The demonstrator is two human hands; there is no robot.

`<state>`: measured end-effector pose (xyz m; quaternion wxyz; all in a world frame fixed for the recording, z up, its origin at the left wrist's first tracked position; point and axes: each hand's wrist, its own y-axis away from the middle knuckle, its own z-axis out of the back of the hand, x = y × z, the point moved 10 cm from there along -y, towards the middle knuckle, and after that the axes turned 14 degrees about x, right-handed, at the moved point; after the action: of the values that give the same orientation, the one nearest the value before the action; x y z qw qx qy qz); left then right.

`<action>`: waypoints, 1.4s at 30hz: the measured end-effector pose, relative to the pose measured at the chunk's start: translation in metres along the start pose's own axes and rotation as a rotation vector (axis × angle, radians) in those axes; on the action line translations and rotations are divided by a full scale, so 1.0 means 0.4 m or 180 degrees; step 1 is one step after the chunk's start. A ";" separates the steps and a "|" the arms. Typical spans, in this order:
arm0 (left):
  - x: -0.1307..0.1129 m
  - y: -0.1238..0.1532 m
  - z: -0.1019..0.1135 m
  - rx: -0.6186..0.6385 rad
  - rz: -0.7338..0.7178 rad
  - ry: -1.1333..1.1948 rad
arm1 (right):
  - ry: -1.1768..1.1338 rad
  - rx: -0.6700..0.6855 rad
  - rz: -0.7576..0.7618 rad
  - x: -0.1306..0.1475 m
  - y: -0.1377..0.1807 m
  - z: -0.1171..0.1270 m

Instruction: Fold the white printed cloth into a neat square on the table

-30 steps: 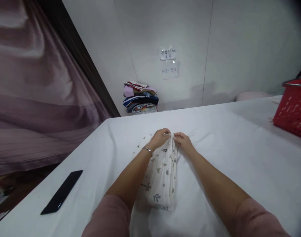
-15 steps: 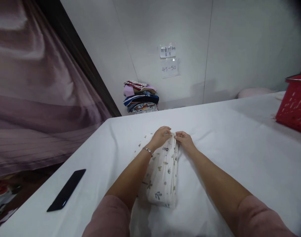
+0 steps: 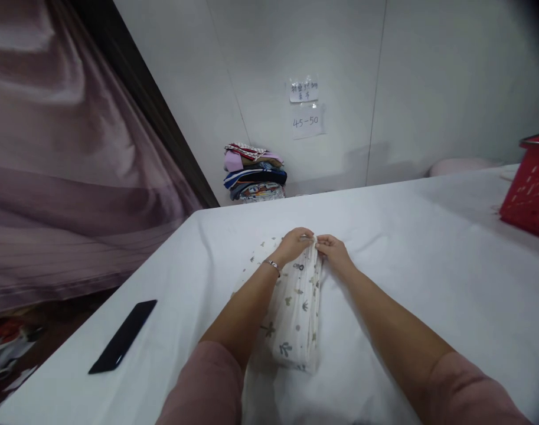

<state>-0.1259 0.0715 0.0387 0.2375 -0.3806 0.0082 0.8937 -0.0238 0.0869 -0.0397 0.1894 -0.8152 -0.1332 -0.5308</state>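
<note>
A thin white cloth (image 3: 291, 313) printed with small grey and green plant shapes lies folded in several layers in front of me. Its stacked edges run along the right side. At the far right corner, my left hand (image 3: 296, 243) has its thumb and fingers closed on the cloth; a bracelet circles that wrist. Close against it, my right hand (image 3: 333, 251) pinches the same corner from the right. My left forearm covers part of the cloth's left side, where a looser printed portion shows beyond the arm.
The white-covered table (image 3: 411, 283) stretches out on both sides. A dark flat object (image 3: 124, 336) lies at left. Behind the far edge stands a stack of folded fabrics (image 3: 254, 174). A red basket (image 3: 528, 192) sits at right, and a pink curtain (image 3: 65, 177) hangs at left.
My left hand has moved slightly right along the cloth's far edge, closer to my right hand. The whole view has shifted a little; the right hand keeps its pinch.
</note>
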 end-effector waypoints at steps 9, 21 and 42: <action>0.016 -0.001 -0.008 0.0073 0.0234 0.0129 | 0.0002 0.0053 -0.0058 0.013 0.005 -0.015; -0.005 -0.025 -0.025 0.0802 0.0532 -0.0605 | 0.0156 -0.0116 -0.0225 0.016 0.018 -0.001; -0.034 0.028 0.032 0.0909 0.0597 0.0348 | 0.2598 -0.0474 -0.0772 0.055 0.026 0.088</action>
<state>-0.1313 0.0584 0.0550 0.2040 -0.3885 0.1834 0.8797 0.0179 0.0938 -0.0340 0.1035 -0.5283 -0.1036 -0.8363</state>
